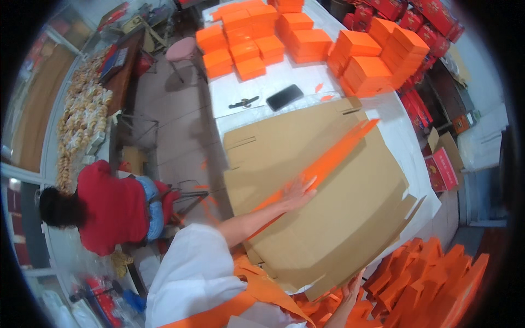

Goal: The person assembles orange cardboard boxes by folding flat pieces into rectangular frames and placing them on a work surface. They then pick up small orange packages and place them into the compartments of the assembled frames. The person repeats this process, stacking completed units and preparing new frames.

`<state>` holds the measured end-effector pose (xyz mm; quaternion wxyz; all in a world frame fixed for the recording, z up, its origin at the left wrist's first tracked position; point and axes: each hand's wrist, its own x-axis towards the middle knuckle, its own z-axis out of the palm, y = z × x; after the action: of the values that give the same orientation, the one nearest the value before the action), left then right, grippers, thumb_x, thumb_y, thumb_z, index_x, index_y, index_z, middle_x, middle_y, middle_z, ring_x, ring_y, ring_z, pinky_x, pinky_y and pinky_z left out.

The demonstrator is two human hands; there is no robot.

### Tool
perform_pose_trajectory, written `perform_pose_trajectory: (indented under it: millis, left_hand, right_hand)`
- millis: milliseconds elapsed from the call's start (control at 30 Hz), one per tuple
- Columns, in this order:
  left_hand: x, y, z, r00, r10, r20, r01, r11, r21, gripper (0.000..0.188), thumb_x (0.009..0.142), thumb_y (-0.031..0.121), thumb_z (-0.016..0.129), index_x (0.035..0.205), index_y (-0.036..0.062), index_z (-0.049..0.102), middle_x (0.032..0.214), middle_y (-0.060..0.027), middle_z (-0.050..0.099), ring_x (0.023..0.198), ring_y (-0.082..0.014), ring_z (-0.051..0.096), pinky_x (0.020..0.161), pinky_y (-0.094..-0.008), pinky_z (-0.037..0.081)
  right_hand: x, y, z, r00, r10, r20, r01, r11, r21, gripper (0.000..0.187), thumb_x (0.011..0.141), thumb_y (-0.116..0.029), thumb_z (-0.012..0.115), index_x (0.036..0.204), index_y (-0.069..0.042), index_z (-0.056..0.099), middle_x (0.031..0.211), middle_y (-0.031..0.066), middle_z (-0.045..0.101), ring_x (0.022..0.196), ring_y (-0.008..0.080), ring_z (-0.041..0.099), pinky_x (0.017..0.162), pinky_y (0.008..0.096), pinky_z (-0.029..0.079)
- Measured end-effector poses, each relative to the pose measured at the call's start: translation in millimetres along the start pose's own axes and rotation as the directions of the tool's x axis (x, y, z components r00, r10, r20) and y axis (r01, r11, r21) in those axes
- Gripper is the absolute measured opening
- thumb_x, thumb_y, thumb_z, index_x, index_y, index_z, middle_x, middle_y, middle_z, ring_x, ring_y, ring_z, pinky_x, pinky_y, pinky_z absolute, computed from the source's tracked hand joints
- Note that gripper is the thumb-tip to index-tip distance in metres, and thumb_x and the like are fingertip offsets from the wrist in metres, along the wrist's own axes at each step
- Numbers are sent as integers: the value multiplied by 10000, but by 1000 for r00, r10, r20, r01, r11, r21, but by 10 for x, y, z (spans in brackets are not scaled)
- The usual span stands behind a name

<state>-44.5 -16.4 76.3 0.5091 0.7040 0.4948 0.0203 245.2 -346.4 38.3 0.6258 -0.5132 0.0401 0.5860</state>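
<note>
A large brown cardboard sheet (pixel 339 218) lies on the white-covered table, with slots cut near its edges. A long, narrow orange card piece (pixel 342 150) slants across it, slightly blurred. My left hand (pixel 299 193) rests on this card near its middle, open, fingers stretched out. At the cardboard's near edge, low in the view, is my right hand (pixel 351 288); its fingers look extended beside the edge, and nothing shows held in them. More orange card (pixel 268 290) lies against my front, below my left arm.
Stacked orange boxes (pixel 240 44) fill the table's far end. A black phone (pixel 285 97) and a dark watch (pixel 244 102) lie before them. Many folded orange pieces (pixel 426 279) stand at lower right. Red packages (pixel 415 22) are piled far right. A person in red (pixel 112 208) sits at left.
</note>
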Motion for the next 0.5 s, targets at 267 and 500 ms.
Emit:
perform_pose_trajectory:
  millis: [267,500]
  left_hand:
    - [247,-261,38,985,-160,-61,161,987,1,912,753,475,628,1414,173,77,1418,-163,203,1301,-350,210,1032,-486,225]
    - [470,-690,-71,941,-333,-64,279,868,-411,610,853,512,408,1257,58,358,1125,-170,533,1049,-284,505,916,-452,366]
  right_hand:
    - [512,354,34,902,-391,-182,208,764,-611,686,821,-206,633,1330,-21,213,1261,120,428,1092,247,474,894,355,425]
    - [412,448,-96,777,-620,-108,125,320,-939,578,725,-129,631,1218,52,391,1162,225,503,1042,326,513,899,362,405]
